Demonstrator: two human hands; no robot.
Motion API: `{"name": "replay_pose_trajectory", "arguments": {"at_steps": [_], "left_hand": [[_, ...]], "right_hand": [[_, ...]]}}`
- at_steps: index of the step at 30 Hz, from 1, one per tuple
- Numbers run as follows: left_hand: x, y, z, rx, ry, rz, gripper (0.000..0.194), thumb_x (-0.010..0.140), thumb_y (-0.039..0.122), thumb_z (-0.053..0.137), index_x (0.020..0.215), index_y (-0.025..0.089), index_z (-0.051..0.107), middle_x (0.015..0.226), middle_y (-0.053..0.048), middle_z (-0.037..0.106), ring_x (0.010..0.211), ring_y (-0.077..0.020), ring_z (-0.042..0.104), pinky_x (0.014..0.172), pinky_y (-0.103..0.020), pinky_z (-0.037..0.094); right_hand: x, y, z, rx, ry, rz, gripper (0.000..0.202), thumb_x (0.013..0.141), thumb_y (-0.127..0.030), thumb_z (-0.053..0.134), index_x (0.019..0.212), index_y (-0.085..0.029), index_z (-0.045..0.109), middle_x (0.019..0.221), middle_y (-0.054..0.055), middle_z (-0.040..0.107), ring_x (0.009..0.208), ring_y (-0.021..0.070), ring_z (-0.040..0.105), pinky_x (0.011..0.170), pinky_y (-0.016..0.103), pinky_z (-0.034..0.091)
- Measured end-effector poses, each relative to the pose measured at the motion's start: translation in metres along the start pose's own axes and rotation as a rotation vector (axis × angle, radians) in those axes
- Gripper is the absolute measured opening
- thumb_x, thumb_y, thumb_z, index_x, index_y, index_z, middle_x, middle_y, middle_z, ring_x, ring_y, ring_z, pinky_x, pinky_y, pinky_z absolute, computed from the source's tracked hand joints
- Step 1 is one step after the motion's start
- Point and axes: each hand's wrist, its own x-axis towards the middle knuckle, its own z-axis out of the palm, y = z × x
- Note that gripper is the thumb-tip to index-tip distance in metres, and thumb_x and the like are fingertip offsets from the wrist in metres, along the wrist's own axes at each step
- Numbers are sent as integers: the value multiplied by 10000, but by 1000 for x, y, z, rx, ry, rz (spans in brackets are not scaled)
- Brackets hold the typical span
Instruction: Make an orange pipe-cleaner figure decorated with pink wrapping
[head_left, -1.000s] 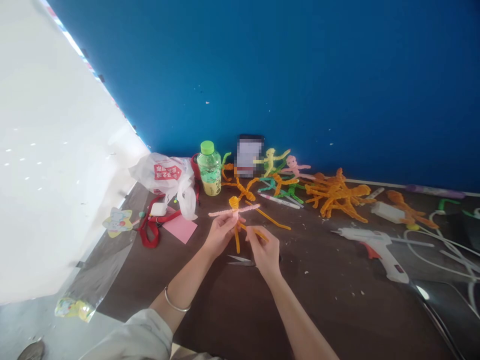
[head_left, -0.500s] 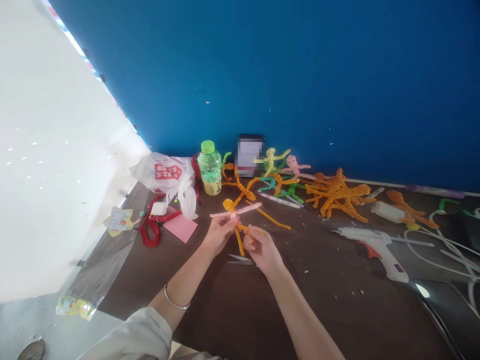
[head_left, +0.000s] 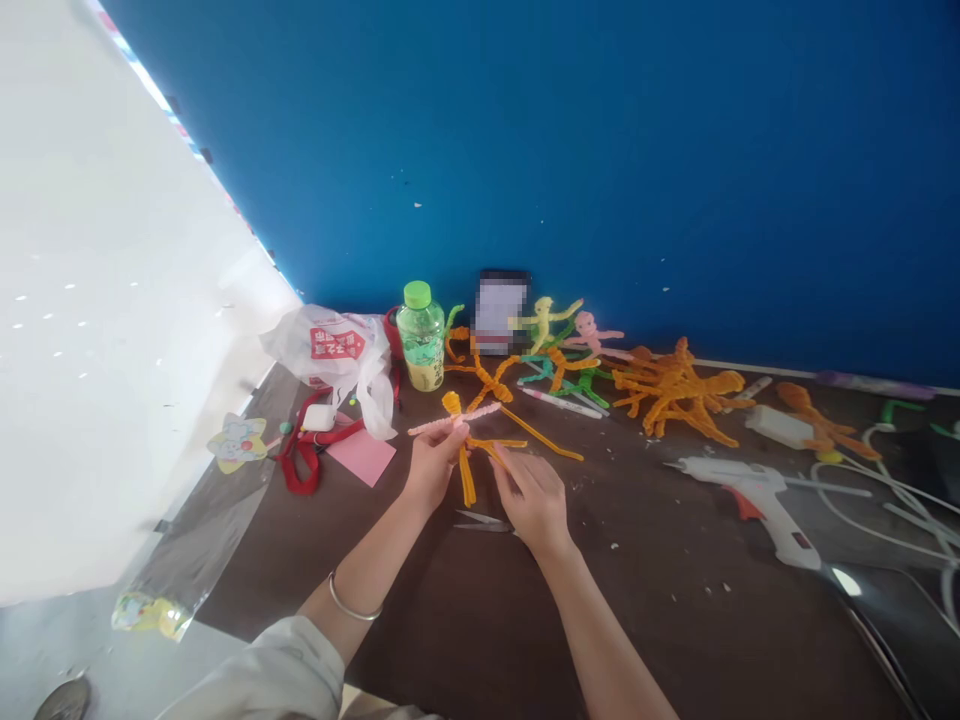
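My left hand pinches the middle of a small pipe-cleaner figure, where a pink twisted strip crosses it. The figure has a coiled orange head at the top. Two orange legs spread from it: one leg hangs down, the other points right. My right hand is beside the right-pointing leg, its fingers bent and close together near that leg; whether they grip it is unclear. Scissors lie on the table beneath the hands, partly hidden by my right hand.
Behind the hands are a green-capped bottle, a plastic bag, a phone and an orange pipe-cleaner pile. A glue gun with cables lies at right. Pink paper is at left.
My left hand and the figure have shifted slightly left. The figure has turned, its head now more upright. My right hand's fingers have straightened somewhat and moved back from the legs.
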Motion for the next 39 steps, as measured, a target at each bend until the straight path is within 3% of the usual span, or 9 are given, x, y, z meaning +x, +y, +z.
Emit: {"name": "replay_pose_trajectory", "arguments": {"at_steps": [8,12,15,19,25,28,30,33,39], "left_hand": [[0,-1,-1,-10,-19,0,194,593,294,721,656,123,657,574,14,552,519,-57,494,557,-203,405],[0,-3,-2,6,-17,16,186,594,291,720,651,128,652,572,12,570,506,-61,501,549,-211,407],[0,-4,-1,-7,-11,21,195,579,287,729,674,134,653,618,-2,601,548,-80,536,571,-229,431],[1,-5,-1,-26,3,27,216,564,266,742,719,139,662,661,-9,624,599,-96,563,604,-242,450],[0,-5,-3,-6,-24,27,226,585,258,732,766,137,672,692,-25,643,671,-112,581,671,-247,457],[1,-4,-3,-21,-35,18,232,581,262,735,770,144,671,703,-21,647,677,-113,586,676,-244,454],[1,-3,-3,-56,-40,-6,235,584,272,734,769,142,669,686,-13,641,634,-96,578,644,-227,450],[3,-2,-4,-97,-41,-68,242,598,293,726,763,127,663,656,-8,627,543,-67,554,565,-200,437],[3,3,-5,-108,-80,-111,218,613,282,718,722,102,661,634,-9,612,502,-50,536,521,-177,436]], "right_hand": [[3,-4,-6,-263,10,-73,200,755,-130,599,944,-192,626,829,57,665,742,172,591,698,288,422],[4,-3,-6,-179,2,-65,185,771,-127,576,933,-202,623,915,59,664,877,194,583,783,315,419],[3,-2,-3,-50,-29,-2,206,790,-107,533,954,-200,615,856,55,672,833,191,589,753,328,430],[2,-7,-1,241,-36,251,192,823,-162,481,951,-196,620,770,60,657,739,184,594,700,342,456],[7,-14,0,932,-94,936,170,761,-308,566,870,-197,635,739,40,644,656,169,609,576,285,471],[8,-11,2,1230,-75,1065,127,726,-292,599,789,-199,658,648,15,624,631,144,583,625,289,473],[8,-10,3,1276,-102,1073,131,731,-285,596,801,-204,671,655,19,637,651,144,587,664,301,477],[8,-10,3,1108,-159,983,160,755,-267,583,879,-217,671,749,40,674,733,168,616,719,326,486],[6,-7,-2,623,-129,442,235,832,-190,465,893,-263,679,976,42,656,903,177,607,762,326,517]]}}
